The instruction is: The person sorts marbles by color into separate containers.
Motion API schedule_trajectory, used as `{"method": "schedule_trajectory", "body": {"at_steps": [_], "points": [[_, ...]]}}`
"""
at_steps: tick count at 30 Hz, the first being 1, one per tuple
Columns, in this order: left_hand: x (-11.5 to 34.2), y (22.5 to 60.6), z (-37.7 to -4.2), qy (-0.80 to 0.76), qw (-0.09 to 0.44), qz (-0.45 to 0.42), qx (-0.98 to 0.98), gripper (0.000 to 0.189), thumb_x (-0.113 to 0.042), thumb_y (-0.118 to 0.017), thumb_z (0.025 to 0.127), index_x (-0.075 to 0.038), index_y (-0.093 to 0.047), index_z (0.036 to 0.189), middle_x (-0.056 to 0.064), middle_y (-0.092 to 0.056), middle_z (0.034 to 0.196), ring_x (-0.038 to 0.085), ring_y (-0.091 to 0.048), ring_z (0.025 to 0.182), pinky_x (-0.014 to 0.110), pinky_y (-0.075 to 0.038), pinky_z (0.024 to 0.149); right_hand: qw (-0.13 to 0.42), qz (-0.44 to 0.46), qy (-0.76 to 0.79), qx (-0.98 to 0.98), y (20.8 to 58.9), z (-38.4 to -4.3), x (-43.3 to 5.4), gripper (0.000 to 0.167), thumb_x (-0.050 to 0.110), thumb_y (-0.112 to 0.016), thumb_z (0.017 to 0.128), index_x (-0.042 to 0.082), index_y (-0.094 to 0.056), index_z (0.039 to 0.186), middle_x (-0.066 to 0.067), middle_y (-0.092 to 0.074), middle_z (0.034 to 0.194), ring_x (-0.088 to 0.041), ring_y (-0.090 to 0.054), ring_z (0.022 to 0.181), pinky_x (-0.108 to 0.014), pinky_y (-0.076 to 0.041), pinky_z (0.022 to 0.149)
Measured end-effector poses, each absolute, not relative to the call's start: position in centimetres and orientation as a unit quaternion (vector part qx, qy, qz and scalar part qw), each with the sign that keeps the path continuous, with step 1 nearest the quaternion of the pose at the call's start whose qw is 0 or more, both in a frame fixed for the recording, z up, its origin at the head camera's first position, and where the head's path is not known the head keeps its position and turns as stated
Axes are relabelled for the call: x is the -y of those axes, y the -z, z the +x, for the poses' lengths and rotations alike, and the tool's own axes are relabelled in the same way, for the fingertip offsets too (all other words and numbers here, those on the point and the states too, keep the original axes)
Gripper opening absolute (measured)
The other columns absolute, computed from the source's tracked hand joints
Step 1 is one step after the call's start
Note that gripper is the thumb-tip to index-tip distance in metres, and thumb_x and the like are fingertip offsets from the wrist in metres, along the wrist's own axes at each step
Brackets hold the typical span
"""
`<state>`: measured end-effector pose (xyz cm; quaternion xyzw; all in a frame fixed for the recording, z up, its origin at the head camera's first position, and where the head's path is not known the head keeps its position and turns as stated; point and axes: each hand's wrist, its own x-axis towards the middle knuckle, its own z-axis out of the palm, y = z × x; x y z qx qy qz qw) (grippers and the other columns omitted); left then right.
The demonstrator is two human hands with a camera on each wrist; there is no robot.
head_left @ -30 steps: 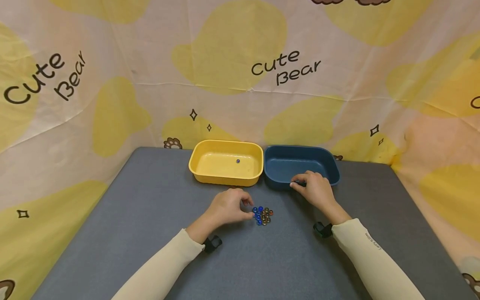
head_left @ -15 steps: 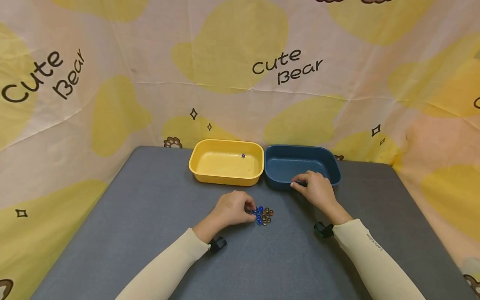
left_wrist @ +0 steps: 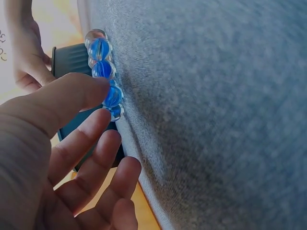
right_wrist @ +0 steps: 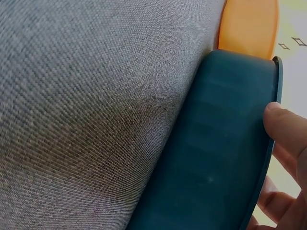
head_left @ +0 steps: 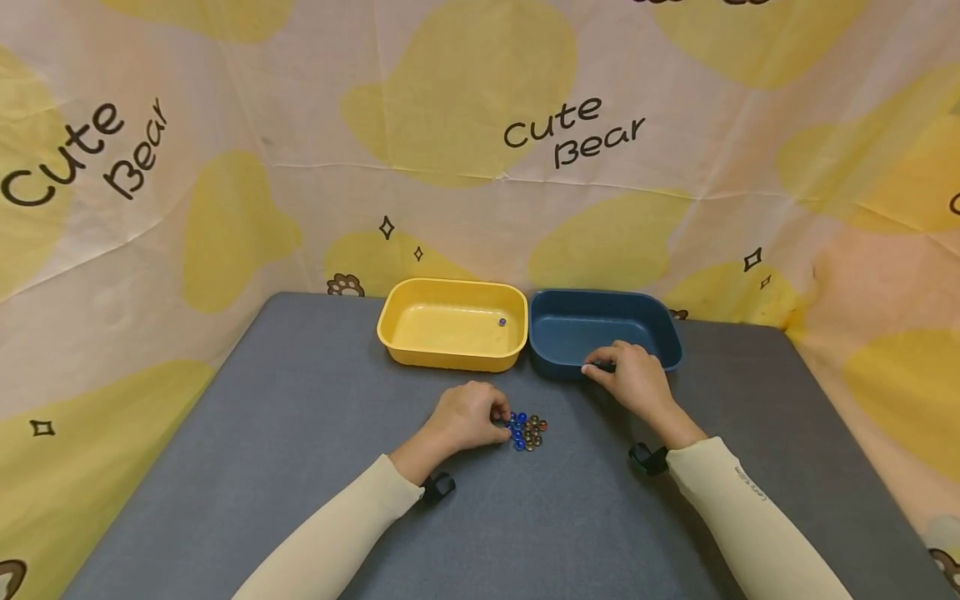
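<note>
A small cluster of glass marbles (head_left: 532, 427), some blue and some amber-brown, lies on the grey table. At its left side is my left hand (head_left: 471, 415), thumb and index finger closing around a blue marble (left_wrist: 113, 97) at the edge of the group. The other fingers of that hand are loosely bent below it. My right hand (head_left: 628, 375) grips the near rim of the dark blue bin (right_wrist: 211, 139), thumb on the outer wall and fingers over the inside. In the yellow bin (head_left: 442, 358) lies a single small marble (head_left: 502, 322).
Both bins stand side by side at the back of the grey table (head_left: 525, 533), the yellow one on the left. Behind them hangs a patterned cloth (head_left: 465, 108) with yellow patches and lettering, which also runs along both sides.
My left hand has shifted slightly right, onto the marbles' left edge. The marble in the yellow bin has rolled to the right. My right hand stays on the blue bin's rim.
</note>
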<state>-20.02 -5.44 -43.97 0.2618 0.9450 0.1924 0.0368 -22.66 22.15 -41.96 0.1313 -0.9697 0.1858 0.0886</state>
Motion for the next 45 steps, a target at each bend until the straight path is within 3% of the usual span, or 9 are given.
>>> {"method": "schedule_trajectory", "body": {"at_steps": [21,38,45], "points": [[5.2,44.1,-20.1,-0.204,0.051,0.265,-0.941,0.013,-0.029,-0.079,0.074,-0.025,-0.067,0.075,-0.013,-0.057,0.070,0.002,-0.050,0.063,0.024,-0.040,0.057,0.091,0.130,-0.193,0.968,42.1,-22.7,-22.2,0.019,0.034,-0.071,0.086,0.019,-0.076,0.097,-0.005,-0.066,0.087,-0.023,-0.062,0.077,-0.038,-0.048,0.061],[6.5,42.7,-20.5,-0.215,0.053,0.248,-0.943,0.010,-0.033,-0.077,0.075,-0.027,-0.069,0.079,-0.015,-0.061,0.074,0.003,-0.054,0.069,0.025,-0.045,0.062,0.097,0.130,-0.188,0.969,42.1,-22.6,-22.2,0.019,0.033,-0.072,0.085,0.018,-0.077,0.097,-0.004,-0.064,0.085,-0.023,-0.061,0.075,-0.035,-0.046,0.058],[7.1,41.7,-21.1,-0.215,0.026,0.239,-0.947,0.011,-0.035,-0.078,0.075,-0.029,-0.070,0.080,-0.014,-0.064,0.079,0.002,-0.055,0.072,0.024,-0.046,0.064,0.091,0.128,-0.186,0.970,42.2,-22.7,-22.3,0.020,0.033,-0.072,0.085,0.018,-0.076,0.098,-0.004,-0.064,0.086,-0.023,-0.061,0.076,-0.035,-0.046,0.058]]}}
